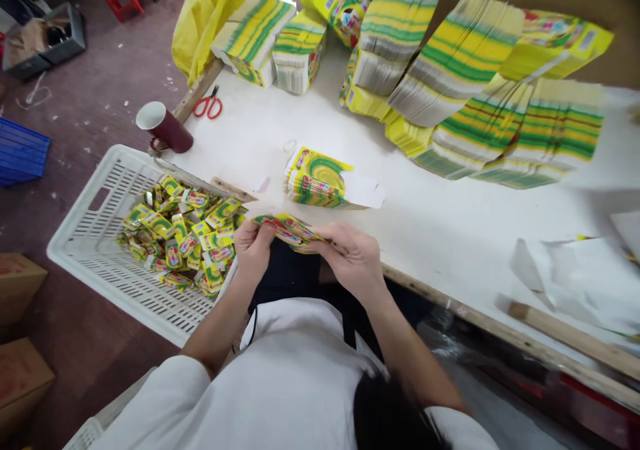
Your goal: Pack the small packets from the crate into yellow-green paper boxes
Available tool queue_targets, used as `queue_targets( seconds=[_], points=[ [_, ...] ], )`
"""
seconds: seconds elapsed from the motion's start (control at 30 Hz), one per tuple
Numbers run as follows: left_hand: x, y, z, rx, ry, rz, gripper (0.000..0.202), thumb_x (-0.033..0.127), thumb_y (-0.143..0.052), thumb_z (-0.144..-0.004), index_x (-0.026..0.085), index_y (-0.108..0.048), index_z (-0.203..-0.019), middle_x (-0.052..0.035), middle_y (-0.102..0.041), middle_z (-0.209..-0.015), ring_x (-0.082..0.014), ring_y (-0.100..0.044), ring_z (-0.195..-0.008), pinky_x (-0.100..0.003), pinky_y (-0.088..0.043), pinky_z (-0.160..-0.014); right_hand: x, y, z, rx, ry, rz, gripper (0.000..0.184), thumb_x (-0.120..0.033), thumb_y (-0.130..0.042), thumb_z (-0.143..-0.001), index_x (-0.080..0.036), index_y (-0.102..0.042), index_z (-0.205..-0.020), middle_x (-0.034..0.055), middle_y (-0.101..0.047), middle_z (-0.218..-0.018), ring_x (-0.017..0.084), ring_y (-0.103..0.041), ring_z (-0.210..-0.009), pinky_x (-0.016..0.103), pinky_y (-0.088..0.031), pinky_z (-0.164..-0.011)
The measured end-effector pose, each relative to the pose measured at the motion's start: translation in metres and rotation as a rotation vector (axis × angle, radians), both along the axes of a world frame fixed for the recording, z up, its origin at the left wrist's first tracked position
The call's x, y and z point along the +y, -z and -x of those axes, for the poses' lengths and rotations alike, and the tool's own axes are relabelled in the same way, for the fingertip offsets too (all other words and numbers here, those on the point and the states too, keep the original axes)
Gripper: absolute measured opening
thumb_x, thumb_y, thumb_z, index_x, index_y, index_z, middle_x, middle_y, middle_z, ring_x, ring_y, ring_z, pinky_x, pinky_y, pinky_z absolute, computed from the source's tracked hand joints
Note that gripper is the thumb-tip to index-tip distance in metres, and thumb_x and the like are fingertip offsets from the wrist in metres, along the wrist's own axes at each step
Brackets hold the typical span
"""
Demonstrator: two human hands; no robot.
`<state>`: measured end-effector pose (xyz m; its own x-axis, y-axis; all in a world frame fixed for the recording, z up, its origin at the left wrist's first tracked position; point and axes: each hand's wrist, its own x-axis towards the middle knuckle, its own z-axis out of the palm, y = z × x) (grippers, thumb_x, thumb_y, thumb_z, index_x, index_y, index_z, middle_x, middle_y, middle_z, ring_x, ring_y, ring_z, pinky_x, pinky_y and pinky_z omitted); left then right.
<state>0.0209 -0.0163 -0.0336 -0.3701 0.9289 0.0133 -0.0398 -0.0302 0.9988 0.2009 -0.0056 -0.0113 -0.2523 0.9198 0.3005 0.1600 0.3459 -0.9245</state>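
Observation:
Both my hands grip one small yellow-green printed carton (290, 229) at the near edge of the white table (440, 223). My left hand (253, 247) pinches its left end with fingers curled. My right hand (353, 260) closes over its right end. A short stack of flat cartons (320, 178) of the same print lies on the table just beyond them. To my left, a white slotted plastic crate (107, 197) holds several folded small boxes (185, 237).
Tall fanned stacks of flat cartons (465, 63) cover the back of the table. Red-handled scissors (209, 105) and a dark red cup (165, 128) sit at the left edge. A yellow plastic bag (210, 10) hangs at the back left. Cardboard boxes (20, 337) stand on the floor.

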Motion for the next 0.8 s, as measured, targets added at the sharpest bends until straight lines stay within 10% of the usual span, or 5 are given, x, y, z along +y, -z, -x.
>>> queue_targets(
  seconds=[0.23, 0.4, 0.5, 0.7, 0.8],
  points=[
    [0.001, -0.052, 0.049, 0.305, 0.554, -0.076, 0.101, 0.092, -0.052, -0.067, 0.021, -0.055, -0.139, -0.0169, -0.059, -0.144, -0.0358, -0.052, -0.137, -0.049, -0.042, -0.115, -0.004, 0.002, -0.024, -0.348, 0.064, -0.306, 0.035, -0.016, -0.056, -0.097, -0.040, -0.076, -0.111, 0.0020, -0.076, -0.091, 0.020, -0.065, -0.087, 0.043, -0.053, -0.090],
    [-0.004, -0.052, 0.017, 0.762, 0.686, 0.064, 0.082, 0.045, -0.082, -0.072, 0.022, -0.045, -0.141, -0.0140, -0.063, -0.134, -0.0318, -0.063, -0.122, -0.045, -0.051, -0.103, -0.014, -0.001, -0.012, -0.291, 0.058, -0.340, 0.039, -0.028, -0.064, -0.094, -0.046, -0.063, -0.128, 0.0015, -0.068, -0.126, 0.029, -0.056, -0.127, 0.060, -0.029, -0.120],
    [-0.010, -0.039, -0.003, 0.810, 0.611, 0.019, 0.069, 0.030, -0.076, -0.077, 0.023, -0.043, -0.137, -0.0091, -0.066, -0.124, -0.0261, -0.067, -0.112, -0.038, -0.055, -0.094, -0.018, 0.002, -0.007, -0.094, 0.284, -0.151, 0.068, -0.044, -0.066, -0.091, -0.035, -0.038, -0.151, 0.0101, -0.044, -0.155, 0.036, -0.037, -0.147, 0.063, -0.031, -0.120],
    [-0.018, -0.024, -0.013, 0.850, 0.626, -0.231, 0.073, 0.017, -0.069, -0.075, 0.023, -0.038, -0.140, -0.0107, -0.061, -0.127, -0.0256, -0.064, -0.116, -0.036, -0.055, -0.092, -0.011, 0.024, 0.002, 0.328, -0.287, 0.516, 0.066, -0.062, -0.056, -0.091, -0.026, -0.045, -0.146, 0.0130, -0.063, -0.138, 0.029, -0.062, -0.128, 0.048, -0.055, -0.104],
    [-0.018, -0.021, -0.011, 0.878, 0.598, -0.220, 0.063, 0.017, -0.067, -0.074, 0.026, -0.042, -0.131, -0.0080, -0.062, -0.118, -0.0243, -0.066, -0.109, -0.035, -0.055, -0.085, -0.007, 0.032, 0.002, 0.346, -0.240, 0.555, 0.076, -0.070, -0.063, -0.084, -0.026, -0.048, -0.144, 0.0139, -0.065, -0.135, 0.030, -0.067, -0.121, 0.045, -0.057, -0.101]
  ],
)
